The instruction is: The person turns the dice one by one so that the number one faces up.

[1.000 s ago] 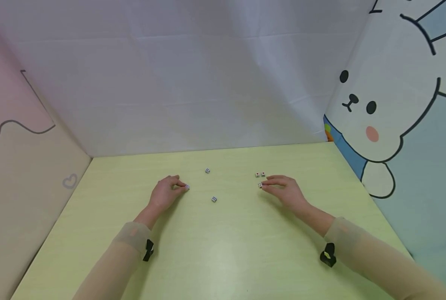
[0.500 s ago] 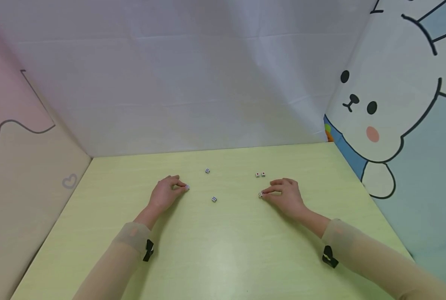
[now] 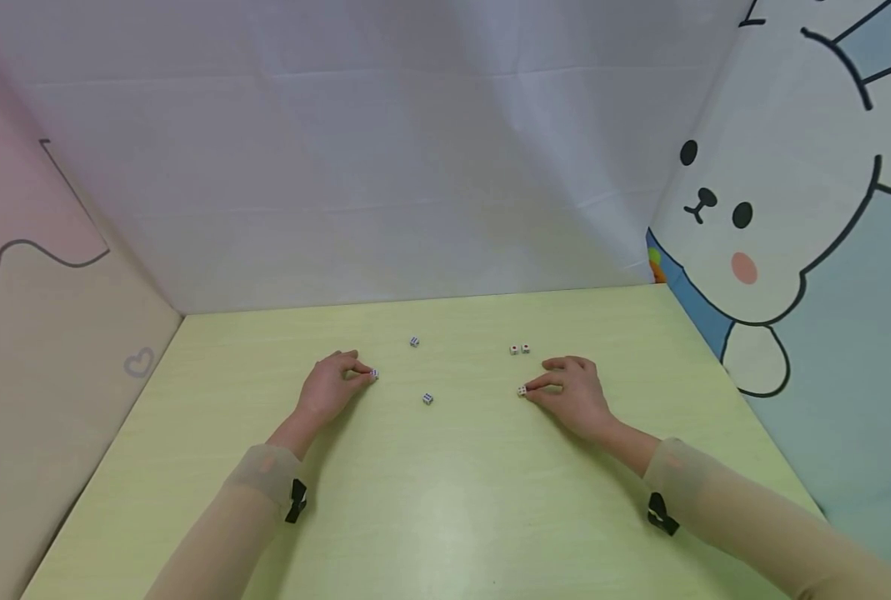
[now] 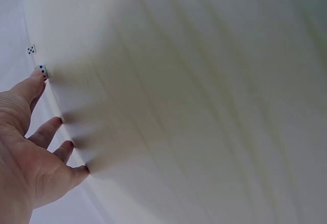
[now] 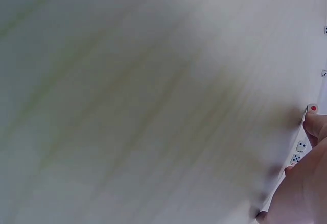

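Between thumb and forefinger my left hand (image 3: 330,386) pinches a small white die (image 3: 374,374) at the table's left middle; blue pips show on that die (image 4: 42,72) in the left wrist view. Across the table, my right hand (image 3: 571,395) pinches another die (image 3: 522,390), whose red pip (image 5: 313,108) faces the right wrist camera. Just beyond the right hand, two dice with red pips on top, a left one (image 3: 514,350) and a right one (image 3: 525,349), sit side by side. Two more lie apart between the hands: a far die (image 3: 414,342) and a nearer die (image 3: 427,399).
The pale yellow-green table (image 3: 430,500) ends at a white cloth backdrop (image 3: 415,167). A printed cartoon panel (image 3: 805,250) stands along the right side, and a pink and cream panel (image 3: 47,350) borders the left.
My right hand has drawn its die toward me, away from the pair of red-pipped dice, then nearly stopped. The left hand and the other dice keep their places.
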`<act>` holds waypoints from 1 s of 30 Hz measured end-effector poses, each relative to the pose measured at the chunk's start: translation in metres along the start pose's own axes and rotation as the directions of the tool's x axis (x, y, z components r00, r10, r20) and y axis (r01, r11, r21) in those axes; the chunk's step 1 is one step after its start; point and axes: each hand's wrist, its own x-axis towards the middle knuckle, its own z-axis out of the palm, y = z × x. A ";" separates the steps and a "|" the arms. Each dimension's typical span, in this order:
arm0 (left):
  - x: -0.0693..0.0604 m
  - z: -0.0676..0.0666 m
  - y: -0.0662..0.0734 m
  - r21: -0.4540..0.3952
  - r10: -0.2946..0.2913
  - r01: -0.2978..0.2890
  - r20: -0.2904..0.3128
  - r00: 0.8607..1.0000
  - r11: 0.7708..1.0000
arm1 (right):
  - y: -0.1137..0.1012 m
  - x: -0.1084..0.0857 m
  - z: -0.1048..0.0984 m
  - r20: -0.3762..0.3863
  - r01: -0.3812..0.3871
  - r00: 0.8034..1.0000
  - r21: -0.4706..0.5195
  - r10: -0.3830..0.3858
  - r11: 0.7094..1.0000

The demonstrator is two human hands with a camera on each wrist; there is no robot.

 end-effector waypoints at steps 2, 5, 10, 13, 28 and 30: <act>0.000 0.000 0.000 0.002 0.002 -0.002 -0.002 1.000 1.000 | 0.000 0.000 0.000 0.002 -0.005 1.000 0.002 0.005 1.000; 0.000 0.000 0.000 0.000 0.000 0.000 -0.003 1.000 1.000 | 0.000 -0.001 -0.001 0.006 -0.014 1.000 0.006 0.014 1.000; -0.001 0.000 0.001 -0.003 -0.004 0.004 0.000 1.000 1.000 | 0.002 -0.001 -0.003 0.014 -0.012 1.000 0.005 0.012 1.000; -0.001 0.000 0.001 -0.010 -0.009 0.009 0.004 1.000 1.000 | 0.004 0.002 -0.007 0.006 0.024 1.000 -0.031 -0.024 0.999; -0.001 -0.001 0.002 -0.019 0.000 0.000 0.002 1.000 1.000 | -0.002 0.017 -0.017 0.108 0.333 0.943 -0.251 -0.315 0.909; -0.001 -0.001 0.002 -0.022 -0.005 0.005 0.002 1.000 1.000 | -0.002 0.018 -0.015 0.112 0.341 0.940 -0.261 -0.322 0.903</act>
